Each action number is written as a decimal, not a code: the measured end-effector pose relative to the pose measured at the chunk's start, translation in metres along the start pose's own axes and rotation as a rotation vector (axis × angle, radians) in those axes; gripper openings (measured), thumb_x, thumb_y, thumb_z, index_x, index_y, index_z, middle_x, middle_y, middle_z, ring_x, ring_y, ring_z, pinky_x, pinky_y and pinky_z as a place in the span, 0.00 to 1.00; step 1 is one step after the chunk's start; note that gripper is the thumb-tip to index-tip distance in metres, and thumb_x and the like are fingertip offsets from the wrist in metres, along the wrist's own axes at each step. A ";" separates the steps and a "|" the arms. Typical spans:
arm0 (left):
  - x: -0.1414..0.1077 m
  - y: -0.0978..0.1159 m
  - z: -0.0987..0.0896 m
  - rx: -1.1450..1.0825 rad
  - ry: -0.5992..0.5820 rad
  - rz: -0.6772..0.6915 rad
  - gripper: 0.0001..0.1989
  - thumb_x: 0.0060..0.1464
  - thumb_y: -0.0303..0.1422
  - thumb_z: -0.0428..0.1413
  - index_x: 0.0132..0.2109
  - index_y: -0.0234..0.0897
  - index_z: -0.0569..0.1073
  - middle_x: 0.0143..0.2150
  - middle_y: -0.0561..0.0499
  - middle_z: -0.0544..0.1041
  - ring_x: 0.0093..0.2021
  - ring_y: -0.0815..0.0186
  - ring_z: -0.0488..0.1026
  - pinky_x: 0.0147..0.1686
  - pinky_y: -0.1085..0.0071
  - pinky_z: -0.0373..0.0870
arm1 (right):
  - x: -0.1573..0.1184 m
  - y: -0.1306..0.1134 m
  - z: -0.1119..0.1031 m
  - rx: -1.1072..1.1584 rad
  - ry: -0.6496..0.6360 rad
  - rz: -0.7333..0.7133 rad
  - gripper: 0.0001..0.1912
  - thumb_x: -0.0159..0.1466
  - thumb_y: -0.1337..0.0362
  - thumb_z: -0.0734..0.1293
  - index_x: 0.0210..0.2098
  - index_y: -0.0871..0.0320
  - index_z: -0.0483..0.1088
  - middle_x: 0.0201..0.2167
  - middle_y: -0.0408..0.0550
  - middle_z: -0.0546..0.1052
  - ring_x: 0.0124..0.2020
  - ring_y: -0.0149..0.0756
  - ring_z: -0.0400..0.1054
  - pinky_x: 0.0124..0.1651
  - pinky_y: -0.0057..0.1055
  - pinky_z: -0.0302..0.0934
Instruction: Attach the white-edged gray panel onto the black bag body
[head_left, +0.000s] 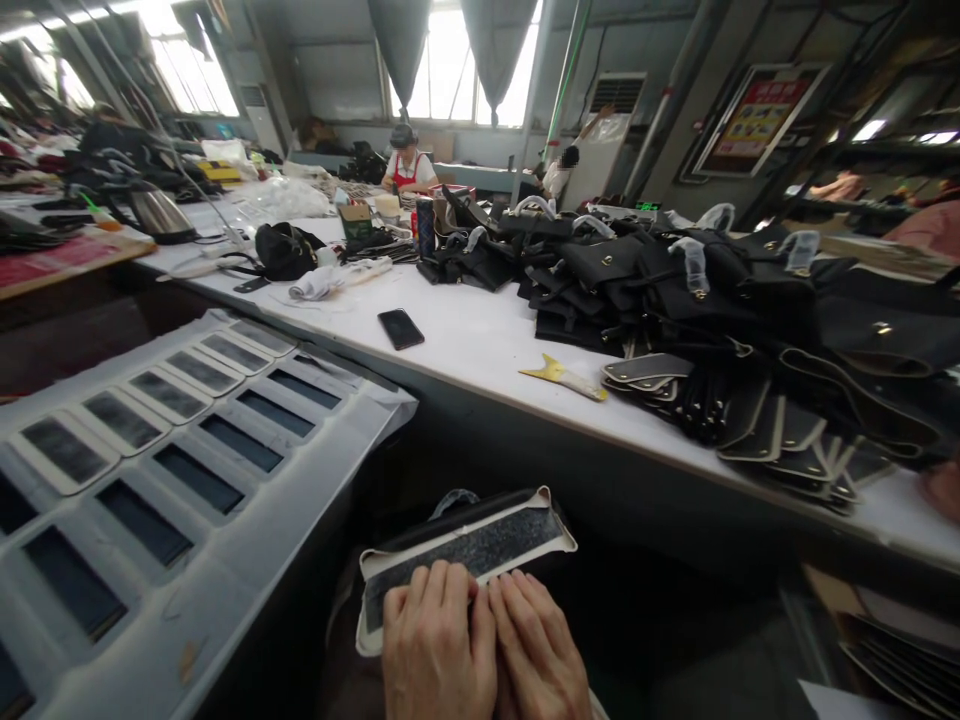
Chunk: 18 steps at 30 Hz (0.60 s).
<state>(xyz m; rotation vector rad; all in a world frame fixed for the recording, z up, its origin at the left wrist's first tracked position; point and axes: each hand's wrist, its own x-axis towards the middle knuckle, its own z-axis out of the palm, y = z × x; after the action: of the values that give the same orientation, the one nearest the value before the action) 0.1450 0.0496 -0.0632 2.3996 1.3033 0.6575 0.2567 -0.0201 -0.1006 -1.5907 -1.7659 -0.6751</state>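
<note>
A black bag [472, 550] sits low in front of me with its base turned up. The base is a dark grey panel with a raised cream border. My left hand [439, 645] is closed over the near border, fingertips on the panel. Right beside it, my right hand [536, 645] grips the same border, fingers bent and pressed together. The two thumbs nearly meet at the middle of that edge. Both hands cover the near part of the base, and most of the bag's body below is hidden in shadow.
On the left, a paper-covered board [300, 490] carries rows of dark panels with pale borders. Across the white table [465, 335] lie a phone [401, 328], a yellow fork-tipped tool [562, 377], black bags [622, 260] and stacked flaps [795, 430]. A person [410, 165] sits beyond.
</note>
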 end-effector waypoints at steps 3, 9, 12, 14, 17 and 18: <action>-0.002 -0.001 0.000 -0.020 0.049 -0.013 0.11 0.60 0.26 0.49 0.29 0.40 0.69 0.29 0.51 0.72 0.34 0.57 0.67 0.39 0.59 0.53 | 0.001 -0.002 0.002 0.018 0.005 -0.030 0.19 0.71 0.72 0.54 0.43 0.71 0.75 0.39 0.59 0.80 0.48 0.45 0.74 0.48 0.40 0.70; -0.031 -0.027 0.000 -0.217 0.452 0.031 0.03 0.55 0.30 0.57 0.37 0.44 0.72 0.35 0.51 0.76 0.38 0.58 0.72 0.49 0.56 0.56 | 0.002 -0.006 0.003 0.044 -0.005 -0.049 0.15 0.69 0.72 0.58 0.43 0.72 0.75 0.40 0.60 0.80 0.48 0.46 0.73 0.47 0.41 0.71; -0.056 -0.057 0.008 -0.658 0.612 -0.580 0.06 0.53 0.39 0.60 0.37 0.45 0.73 0.41 0.50 0.76 0.45 0.54 0.72 0.53 0.57 0.61 | -0.004 -0.006 0.005 0.053 -0.023 -0.037 0.14 0.67 0.73 0.60 0.47 0.73 0.74 0.42 0.60 0.79 0.48 0.48 0.73 0.46 0.43 0.70; -0.066 -0.074 0.020 -1.128 0.579 -1.173 0.09 0.55 0.42 0.58 0.40 0.44 0.73 0.41 0.50 0.75 0.48 0.54 0.72 0.54 0.58 0.64 | -0.009 -0.004 0.007 0.083 -0.039 -0.033 0.16 0.66 0.73 0.61 0.51 0.72 0.72 0.44 0.60 0.79 0.50 0.49 0.72 0.48 0.44 0.70; -0.063 -0.083 0.047 -1.628 0.424 -1.549 0.10 0.59 0.39 0.53 0.45 0.40 0.72 0.40 0.47 0.76 0.48 0.53 0.75 0.54 0.53 0.67 | -0.014 -0.002 0.009 0.119 -0.045 -0.042 0.20 0.66 0.74 0.62 0.57 0.71 0.69 0.47 0.60 0.78 0.52 0.49 0.70 0.49 0.44 0.70; -0.059 -0.081 0.056 -1.708 0.386 -1.558 0.11 0.59 0.38 0.53 0.46 0.38 0.72 0.40 0.45 0.77 0.47 0.52 0.76 0.52 0.52 0.69 | -0.014 -0.002 0.009 0.124 -0.042 -0.041 0.21 0.65 0.74 0.63 0.58 0.70 0.68 0.47 0.59 0.77 0.52 0.49 0.70 0.49 0.44 0.70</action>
<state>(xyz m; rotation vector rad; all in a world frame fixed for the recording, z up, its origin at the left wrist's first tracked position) 0.0917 0.0384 -0.1640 -0.2215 1.2551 0.9418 0.2543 -0.0230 -0.1170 -1.4990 -1.8387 -0.5440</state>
